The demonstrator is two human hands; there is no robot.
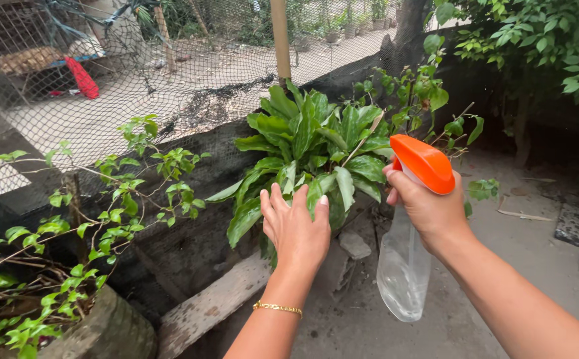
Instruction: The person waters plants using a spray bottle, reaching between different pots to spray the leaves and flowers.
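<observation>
Both arms reach forward: left hand (296,229) flat, fingers spread against the broad-leaved plant (316,156); right hand (429,206) grips the orange-topped spray bottle (405,266), raised beside it.

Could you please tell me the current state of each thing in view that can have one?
Spray bottle: held upright, looks nearly empty.
Right hand: shut on the spray bottle's neck.
Left hand: open, touching leaves.
Leafy plant: green, upright.
Netting: hanging, intact.
</observation>
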